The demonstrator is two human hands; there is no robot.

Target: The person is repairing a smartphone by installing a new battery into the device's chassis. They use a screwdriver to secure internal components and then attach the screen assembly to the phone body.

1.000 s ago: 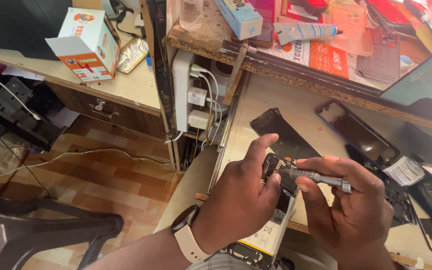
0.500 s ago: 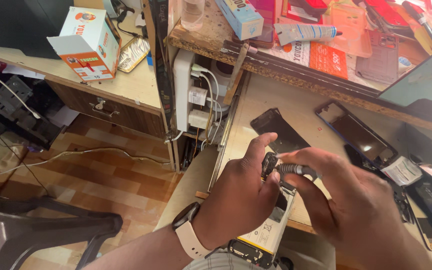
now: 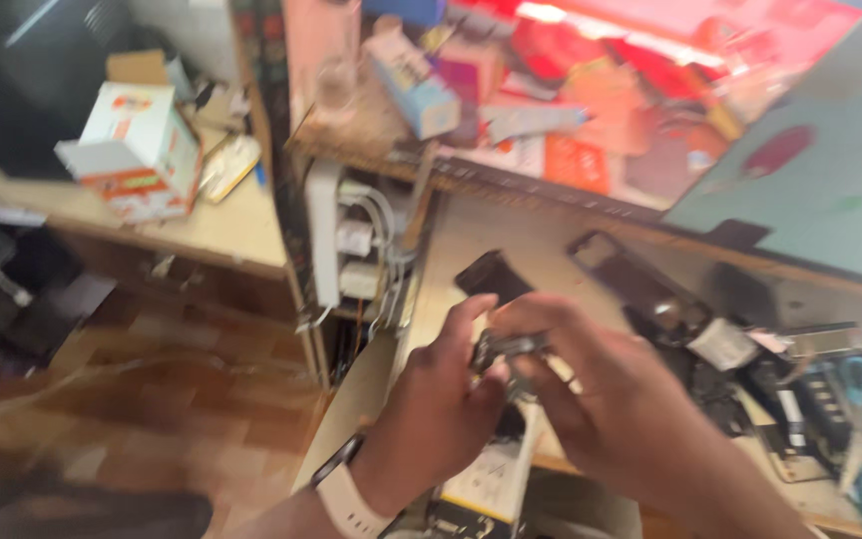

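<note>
Left hand (image 3: 441,394): closed around a small metal tool (image 3: 503,351), thumb up, pale watch (image 3: 346,494) on the wrist.
Right hand (image 3: 606,399): fingers curled, gripping the same tool from the other side.
Tool: held between both hands above the front edge of the table (image 3: 541,245); blurred, kind unclear.
Under the hands: an opened phone (image 3: 481,484) lies at the front edge.
Left edge: a white power strip (image 3: 326,240) hangs there.
</note>
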